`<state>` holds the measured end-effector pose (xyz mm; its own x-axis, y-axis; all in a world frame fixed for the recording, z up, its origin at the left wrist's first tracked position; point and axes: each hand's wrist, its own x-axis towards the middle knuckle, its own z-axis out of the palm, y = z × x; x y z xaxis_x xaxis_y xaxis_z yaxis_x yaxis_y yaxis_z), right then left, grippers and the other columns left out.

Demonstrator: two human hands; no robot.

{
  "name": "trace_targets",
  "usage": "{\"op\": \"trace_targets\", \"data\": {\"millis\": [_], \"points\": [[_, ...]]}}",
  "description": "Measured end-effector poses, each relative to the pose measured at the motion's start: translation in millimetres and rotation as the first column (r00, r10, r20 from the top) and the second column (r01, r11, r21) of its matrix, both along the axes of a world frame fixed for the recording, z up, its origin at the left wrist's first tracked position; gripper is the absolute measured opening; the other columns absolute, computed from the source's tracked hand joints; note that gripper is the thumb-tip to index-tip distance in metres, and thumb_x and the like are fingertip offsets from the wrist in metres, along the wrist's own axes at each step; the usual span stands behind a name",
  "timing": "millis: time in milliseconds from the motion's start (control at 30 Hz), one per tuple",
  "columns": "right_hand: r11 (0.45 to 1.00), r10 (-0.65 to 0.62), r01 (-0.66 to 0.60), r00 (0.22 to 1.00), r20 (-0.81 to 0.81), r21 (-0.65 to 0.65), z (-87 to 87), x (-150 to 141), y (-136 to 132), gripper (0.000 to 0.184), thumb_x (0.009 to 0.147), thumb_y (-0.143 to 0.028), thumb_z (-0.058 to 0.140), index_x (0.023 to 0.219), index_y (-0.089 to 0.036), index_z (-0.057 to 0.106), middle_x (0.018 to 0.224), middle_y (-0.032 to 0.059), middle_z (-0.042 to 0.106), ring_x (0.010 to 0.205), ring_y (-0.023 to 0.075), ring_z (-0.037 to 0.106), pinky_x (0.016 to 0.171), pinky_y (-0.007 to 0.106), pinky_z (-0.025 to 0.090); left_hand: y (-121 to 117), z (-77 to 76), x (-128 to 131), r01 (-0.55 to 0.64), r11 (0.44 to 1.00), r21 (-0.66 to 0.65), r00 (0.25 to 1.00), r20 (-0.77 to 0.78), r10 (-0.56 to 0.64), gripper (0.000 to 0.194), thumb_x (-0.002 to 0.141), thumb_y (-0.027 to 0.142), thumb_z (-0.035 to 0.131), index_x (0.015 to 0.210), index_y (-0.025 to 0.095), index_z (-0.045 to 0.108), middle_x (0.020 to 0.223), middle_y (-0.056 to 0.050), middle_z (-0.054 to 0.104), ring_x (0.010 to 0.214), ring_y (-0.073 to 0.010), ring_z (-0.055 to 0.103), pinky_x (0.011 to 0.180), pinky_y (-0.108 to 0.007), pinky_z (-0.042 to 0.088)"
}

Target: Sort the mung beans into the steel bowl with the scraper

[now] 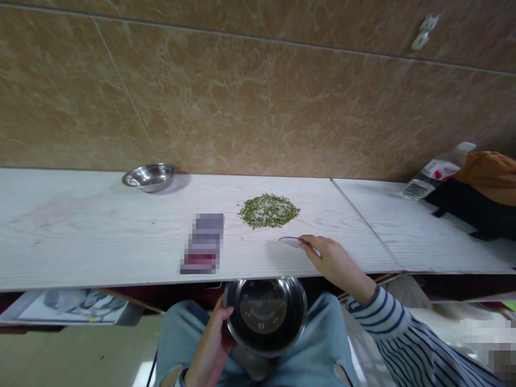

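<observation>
My left hand point(217, 338) grips the left rim of a steel bowl point(300, 317), thumb over the edge. The bowl sits over my lap at the table's front edge, with a few small bits inside. Above the tabletop, my right hand point(332, 260) is closed on a thin, pale, flat piece with a rounded end point(291, 241); its exact kind is unclear. Just beyond that piece lies a low pile of small green beans mixed with white grains point(269, 210). Neither hand touches the pile.
A second steel bowl point(149, 177) stands near the wall at left. A pixelated phone-shaped object point(202, 243) lies left of the pile. At far right are a plastic bottle point(437, 171) and a black-and-brown bag point(479, 188). An open drawer point(129, 314) juts out below left.
</observation>
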<state>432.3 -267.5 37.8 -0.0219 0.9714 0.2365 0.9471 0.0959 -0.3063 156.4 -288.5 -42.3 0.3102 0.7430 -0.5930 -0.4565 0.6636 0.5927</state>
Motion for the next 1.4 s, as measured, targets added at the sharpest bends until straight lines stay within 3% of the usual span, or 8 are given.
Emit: {"op": "trace_targets", "data": {"millis": [200,533,667,867,1000,1067,1400], "points": [[0.999,0.010,-0.011,1.000,0.028,0.039,3.1,2.6,26.2,0.028,0.091,-0.025,0.038,0.108,-0.020,0.059,0.097,0.0063,0.068,0.088,0.0173,0.063,0.079,0.029,0.047,10.1,3.6,2.8,-0.029,0.999,-0.028,1.000,-0.001,0.029,0.042,0.076,0.029,0.056,0.118,0.026,0.055,0.109,0.000,0.069,0.107,-0.0223,0.057,0.083,-0.031,0.045],[0.987,0.145,-0.152,0.982,0.118,0.055,15.3,-42.8,73.5,0.025,0.090,-0.024,0.041,0.106,-0.020,0.059,0.086,0.0050,0.068,0.080,0.0157,0.062,0.074,0.025,0.044,16.6,10.8,-0.1,-0.083,0.995,-0.060,0.996,0.022,0.084,0.055,0.074,0.025,0.055,0.128,0.028,0.046,0.112,-0.003,0.068,0.109,-0.0256,0.057,0.089,-0.038,0.043],[0.983,0.180,-0.183,0.977,0.111,0.012,11.3,-49.7,77.2,0.024,0.090,-0.023,0.041,0.106,-0.020,0.059,0.087,0.0046,0.068,0.082,0.0152,0.062,0.075,0.024,0.043,21.9,7.7,-3.2,-0.083,0.993,-0.078,0.997,-0.005,0.083,0.058,0.072,0.025,0.056,0.129,0.029,0.046,0.113,-0.004,0.068,0.107,-0.0268,0.058,0.087,-0.039,0.044],[0.992,0.130,-0.129,0.985,0.113,-0.014,6.7,-43.8,82.7,0.023,0.089,-0.022,0.041,0.104,-0.020,0.059,0.087,0.0045,0.068,0.080,0.0152,0.063,0.072,0.024,0.044,28.8,-0.7,-0.6,-0.127,0.984,-0.122,0.992,-0.014,0.126,0.057,0.069,0.027,0.058,0.125,0.029,0.049,0.110,-0.002,0.069,0.106,-0.0263,0.059,0.083,-0.037,0.046],[0.994,0.110,-0.112,0.988,0.111,0.010,4.2,-35.5,87.7,0.024,0.089,-0.022,0.042,0.105,-0.021,0.060,0.089,0.0043,0.069,0.081,0.0152,0.063,0.072,0.024,0.045,33.5,-5.5,1.1,-0.096,0.987,-0.132,0.995,-0.004,0.097,0.059,0.068,0.028,0.060,0.126,0.030,0.050,0.109,-0.003,0.069,0.105,-0.0274,0.060,0.082,-0.038,0.047],[0.994,0.101,-0.104,0.989,0.105,0.023,4.0,-32.1,89.8,0.024,0.089,-0.022,0.042,0.106,-0.021,0.060,0.090,0.0044,0.069,0.081,0.0155,0.063,0.072,0.025,0.045,35.9,-8.7,2.1,-0.114,0.970,-0.216,0.993,-0.035,0.109,0.061,0.064,0.024,0.060,0.124,0.028,0.051,0.104,-0.004,0.071,0.102,-0.0286,0.061,0.081,-0.039,0.047],[0.995,0.078,-0.083,0.994,0.072,0.057,13.1,-23.1,84.8,0.026,0.091,-0.027,0.040,0.106,-0.020,0.060,0.090,0.0052,0.069,0.078,0.0158,0.063,0.070,0.026,0.046,35.1,3.0,2.8,-0.091,0.992,-0.090,0.996,0.002,0.091,0.060,0.072,0.025,0.057,0.130,0.029,0.045,0.110,-0.002,0.069,0.107,-0.0258,0.059,0.085,-0.036,0.046]]}}
